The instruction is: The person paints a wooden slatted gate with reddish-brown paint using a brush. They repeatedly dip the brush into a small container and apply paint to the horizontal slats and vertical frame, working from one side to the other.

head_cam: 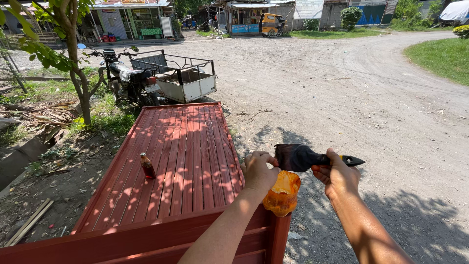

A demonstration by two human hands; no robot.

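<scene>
Single view only, from a head-worn camera. It looks forward and down from the near end of a red slatted panel (181,161), close above the person's forearms. The upper frame takes in a dirt road (351,93) running away to distant buildings, possibly shopfronts.

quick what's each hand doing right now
Left hand: closed on a translucent orange plastic container.
Right hand: closed on the handle of a black paintbrush with dark wet bristles.
</scene>
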